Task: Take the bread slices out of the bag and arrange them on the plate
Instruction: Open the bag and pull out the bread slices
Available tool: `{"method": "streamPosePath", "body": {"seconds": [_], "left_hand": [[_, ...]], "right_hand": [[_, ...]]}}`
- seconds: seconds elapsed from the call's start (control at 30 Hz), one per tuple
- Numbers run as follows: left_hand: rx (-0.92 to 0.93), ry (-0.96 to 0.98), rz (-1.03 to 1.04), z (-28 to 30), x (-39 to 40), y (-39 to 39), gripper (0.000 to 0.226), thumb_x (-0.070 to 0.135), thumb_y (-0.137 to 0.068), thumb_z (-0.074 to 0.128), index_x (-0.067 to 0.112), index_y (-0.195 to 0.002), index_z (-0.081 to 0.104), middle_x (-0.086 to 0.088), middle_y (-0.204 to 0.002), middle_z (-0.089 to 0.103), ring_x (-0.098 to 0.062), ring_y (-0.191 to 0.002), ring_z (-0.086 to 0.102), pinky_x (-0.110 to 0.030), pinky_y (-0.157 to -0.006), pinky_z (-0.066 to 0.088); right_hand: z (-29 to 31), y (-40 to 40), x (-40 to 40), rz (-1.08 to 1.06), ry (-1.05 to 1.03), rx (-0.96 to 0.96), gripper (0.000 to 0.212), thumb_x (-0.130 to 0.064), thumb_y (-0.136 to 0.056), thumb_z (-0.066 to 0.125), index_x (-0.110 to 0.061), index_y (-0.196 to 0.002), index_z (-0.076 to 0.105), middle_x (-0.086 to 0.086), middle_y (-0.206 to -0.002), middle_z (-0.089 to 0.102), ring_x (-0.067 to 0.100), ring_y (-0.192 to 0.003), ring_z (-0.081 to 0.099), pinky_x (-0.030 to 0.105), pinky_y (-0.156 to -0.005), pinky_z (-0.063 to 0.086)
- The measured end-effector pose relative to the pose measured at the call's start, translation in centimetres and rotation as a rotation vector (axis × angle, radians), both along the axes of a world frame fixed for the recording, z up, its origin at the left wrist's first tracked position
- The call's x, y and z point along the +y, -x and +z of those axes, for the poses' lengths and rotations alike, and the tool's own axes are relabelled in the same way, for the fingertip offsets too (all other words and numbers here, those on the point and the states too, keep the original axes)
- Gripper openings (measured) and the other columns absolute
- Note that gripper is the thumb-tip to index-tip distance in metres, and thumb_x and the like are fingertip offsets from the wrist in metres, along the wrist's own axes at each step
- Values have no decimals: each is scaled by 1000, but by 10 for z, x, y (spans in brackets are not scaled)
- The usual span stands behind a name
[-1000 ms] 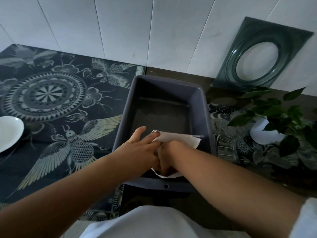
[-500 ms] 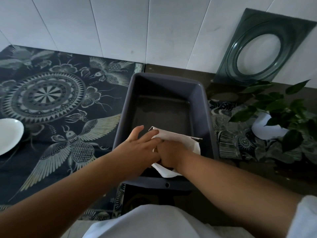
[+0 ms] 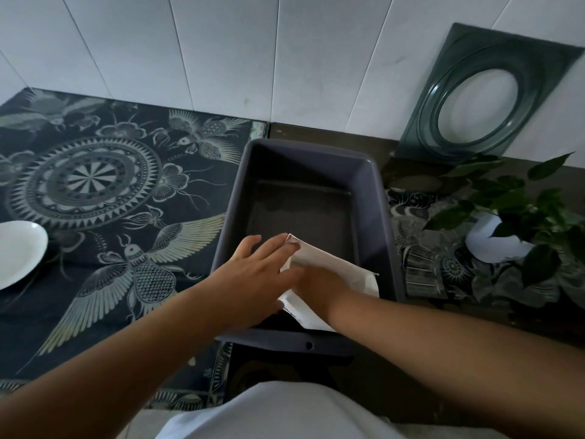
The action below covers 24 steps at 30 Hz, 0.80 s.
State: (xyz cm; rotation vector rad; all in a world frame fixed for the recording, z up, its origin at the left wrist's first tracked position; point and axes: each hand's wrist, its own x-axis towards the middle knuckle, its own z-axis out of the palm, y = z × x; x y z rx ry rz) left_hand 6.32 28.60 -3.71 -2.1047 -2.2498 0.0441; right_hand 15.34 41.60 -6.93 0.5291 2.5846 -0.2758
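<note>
A white paper bag (image 3: 335, 264) lies in the near end of a dark grey plastic bin (image 3: 234, 198). My left hand (image 3: 253, 274) rests flat on the bag's left edge with fingers spread. My right hand (image 3: 313, 283) is partly under my left hand and goes into the bag, so its fingers are hidden. No bread slice shows. A white plate (image 3: 15, 251) sits at the far left edge of the view on the patterned cloth.
A dark cloth with a mandala and winged insects (image 3: 95, 185) covers the table's left. A green frame with an oval hole (image 3: 487, 93) leans on the white wall. A leafy plant in a white pot (image 3: 506, 229) stands to the right of the bin.
My left hand has opened and slid a little forward over the bag. My right hand has pushed further in, and the bag has flattened and shifted slightly right.
</note>
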Motion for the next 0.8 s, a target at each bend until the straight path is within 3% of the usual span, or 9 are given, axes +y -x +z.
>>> {"method": "streamPosePath", "body": {"seconds": [0.07,0.23,0.37,0.47,0.6,0.7,0.8], "left_hand": [[-43,-18,5,2,0,-3,71,55,-72,70,27,-131,41,-8,-150,38,-28,-143,28,-53,-108,31],[-144,-63,10,11,0,-7,89,62,-71,65,22,-142,29,-2,-148,41,-24,-141,30,-46,-108,31],[-192,-57,20,11,-3,-7,96,69,-74,54,17,-148,20,-3,-152,37,-24,-142,27,-43,-111,28],[-218,-38,28,11,-5,-8,102,67,-77,54,17,-151,5,-4,-157,28,-24,-145,21,-40,-115,22],[-394,18,87,12,-8,-10,106,67,-82,51,26,-145,-24,1,-163,-1,-14,-147,-5,-38,-121,4],[-536,-2,65,17,-8,-10,105,57,-82,59,35,-141,-25,6,-161,0,3,-136,-8,-22,-113,-3],[-626,-39,73,19,-6,-5,101,52,-83,62,34,-147,-14,5,-161,8,5,-136,-1,-16,-112,3]], "right_hand": [[21,-5,-3,11,10,-63,43,-17,-107,28,8,-141,33,25,-148,39,34,-139,35,39,-113,23],[40,-12,-5,88,-83,-36,38,-32,-99,43,-8,-128,50,14,-127,59,30,-113,57,40,-95,42],[56,-16,1,86,-67,-47,33,-16,-101,43,-1,-129,48,23,-126,58,35,-113,58,41,-96,45],[84,-24,9,-2,10,151,28,-20,-90,58,-16,-117,53,7,-100,65,20,-79,60,31,-69,50],[114,-38,19,17,-72,265,23,-28,-83,64,-25,-94,45,-3,-83,61,16,-69,60,29,-50,43],[139,-40,30,12,-96,283,26,-31,-80,68,-30,-98,49,-6,-84,61,14,-68,60,38,-59,56],[165,-38,38,28,-88,289,30,-36,-80,70,-34,-103,50,-8,-85,60,12,-70,60,39,-63,57]]}}
